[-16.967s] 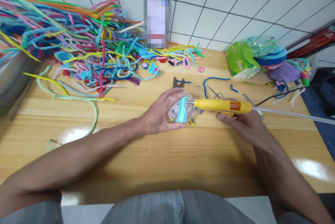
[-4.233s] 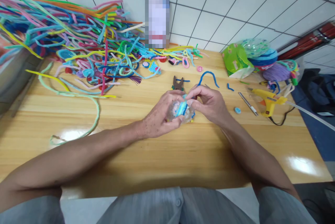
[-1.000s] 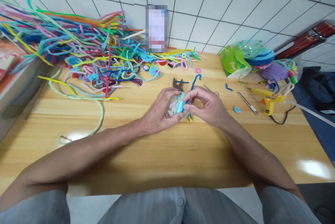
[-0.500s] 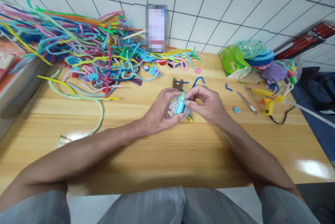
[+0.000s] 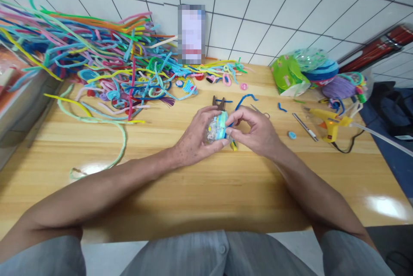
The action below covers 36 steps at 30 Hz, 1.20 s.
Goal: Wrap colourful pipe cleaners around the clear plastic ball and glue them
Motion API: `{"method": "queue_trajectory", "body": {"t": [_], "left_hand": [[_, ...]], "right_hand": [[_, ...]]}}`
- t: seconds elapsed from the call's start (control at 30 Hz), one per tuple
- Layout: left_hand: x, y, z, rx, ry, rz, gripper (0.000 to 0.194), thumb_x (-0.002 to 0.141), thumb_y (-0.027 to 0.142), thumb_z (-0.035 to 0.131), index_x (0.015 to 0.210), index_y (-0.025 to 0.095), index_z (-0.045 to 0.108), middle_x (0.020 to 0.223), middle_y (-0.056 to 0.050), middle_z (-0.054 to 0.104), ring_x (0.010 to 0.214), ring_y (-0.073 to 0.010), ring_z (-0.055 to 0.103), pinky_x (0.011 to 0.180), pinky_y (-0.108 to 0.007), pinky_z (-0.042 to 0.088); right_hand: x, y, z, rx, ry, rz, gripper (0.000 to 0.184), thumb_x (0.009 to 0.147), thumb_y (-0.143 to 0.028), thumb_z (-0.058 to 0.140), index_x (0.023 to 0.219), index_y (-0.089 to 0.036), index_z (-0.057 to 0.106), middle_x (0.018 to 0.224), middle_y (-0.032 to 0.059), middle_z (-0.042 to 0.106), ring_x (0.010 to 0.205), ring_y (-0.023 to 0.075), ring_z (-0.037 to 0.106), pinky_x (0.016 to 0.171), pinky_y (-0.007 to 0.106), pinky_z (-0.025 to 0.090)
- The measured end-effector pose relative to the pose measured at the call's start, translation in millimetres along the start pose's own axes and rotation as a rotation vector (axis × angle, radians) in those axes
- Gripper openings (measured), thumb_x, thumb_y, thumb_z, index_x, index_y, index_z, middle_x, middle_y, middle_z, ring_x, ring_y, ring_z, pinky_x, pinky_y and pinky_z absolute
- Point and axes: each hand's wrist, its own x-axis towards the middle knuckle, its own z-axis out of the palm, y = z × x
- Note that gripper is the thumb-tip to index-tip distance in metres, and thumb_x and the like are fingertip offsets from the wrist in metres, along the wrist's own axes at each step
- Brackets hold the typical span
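My left hand (image 5: 196, 136) is wrapped around a small clear container (image 5: 211, 132) with pale and yellow bits showing through its side. Light blue, green and dark blue bands of pipe cleaner circle it. At the container's right side, my right hand (image 5: 253, 130) pinches with thumb and forefinger at a dark blue pipe cleaner (image 5: 229, 125) on the bands. Behind the hands lie pliers (image 5: 219, 103), their handles hidden. A bent blue pipe cleaner (image 5: 247, 97) shows above my right hand, and part of a pair of scissors (image 5: 261, 111) peeks out beyond it.
A big tangle of coloured pipe cleaners (image 5: 106, 56) fills the back left. A phone (image 5: 192, 35) leans on the tiled wall. To the right are a yellow glue gun (image 5: 331, 123), a utility knife (image 5: 305, 127), a blue button-like disc (image 5: 292, 135) and a green packet (image 5: 287, 75).
The container has turned a little in my left hand, showing more of the bands. My right hand has shifted slightly, and the scissors behind it now show.
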Motion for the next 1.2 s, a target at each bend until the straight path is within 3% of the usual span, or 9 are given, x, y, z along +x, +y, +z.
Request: {"method": "queue_trajectory", "body": {"t": [0.3, 0.6, 0.97, 1.13, 1.2], "left_hand": [[0.7, -1.1, -0.8, -0.030, -0.020, 0.026, 0.066, 0.103, 0.043, 0.072, 0.158, 0.027, 0.040, 0.152, -0.017, 0.056, 0.146, -0.0344, 0.058, 0.123, -0.057, 0.055], [-0.9, -2.0, 1.6, -0.022, 0.006, 0.050, 0.066, 0.103, 0.044, 0.072, 0.158, 0.026, 0.041, 0.152, -0.018, 0.056, 0.146, -0.0347, 0.057, 0.122, -0.057, 0.054], [2.5, 1.0, -2.9, -0.034, -0.035, 0.040, 0.089, 0.092, 0.056, 0.085, 0.162, 0.025, 0.040, 0.154, -0.019, 0.055, 0.148, -0.0375, 0.056, 0.124, -0.058, 0.053], [2.9, 1.9, -3.1, 0.008, -0.039, 0.017, 0.064, 0.104, 0.047, 0.070, 0.157, 0.025, 0.043, 0.151, -0.017, 0.058, 0.145, -0.0334, 0.058, 0.122, -0.057, 0.054], [2.9, 1.8, -3.6, 0.016, -0.044, 0.017, 0.064, 0.102, 0.044, 0.070, 0.157, 0.025, 0.042, 0.151, -0.017, 0.058, 0.145, -0.0339, 0.058, 0.121, -0.058, 0.054]], "right_hand": [[1.9, 9.1, -2.0, 0.139, -0.001, 0.077, 0.010, 0.094, -0.030, 0.083, 0.098, -0.023, 0.077, 0.086, 0.0003, 0.076, 0.073, 0.0155, 0.067, 0.072, 0.031, 0.056], [0.8, 8.4, 3.7, 0.121, 0.032, 0.050, 0.008, 0.092, -0.027, 0.084, 0.097, -0.023, 0.078, 0.086, -0.0003, 0.071, 0.073, 0.0148, 0.064, 0.072, 0.032, 0.054], [1.1, 9.1, 2.2, 0.121, 0.036, 0.053, 0.010, 0.092, -0.030, 0.085, 0.096, -0.023, 0.078, 0.085, -0.0003, 0.066, 0.074, 0.0160, 0.063, 0.072, 0.034, 0.053], [0.9, 5.4, 2.5, 0.073, 0.034, 0.048, 0.009, 0.092, -0.030, 0.084, 0.096, -0.024, 0.079, 0.085, 0.0003, 0.068, 0.075, 0.0167, 0.064, 0.074, 0.034, 0.054], [0.8, 3.5, 2.5, 0.048, 0.032, 0.053, 0.009, 0.092, -0.031, 0.084, 0.096, -0.025, 0.079, 0.085, 0.0006, 0.069, 0.075, 0.0171, 0.064, 0.074, 0.035, 0.055]]}}
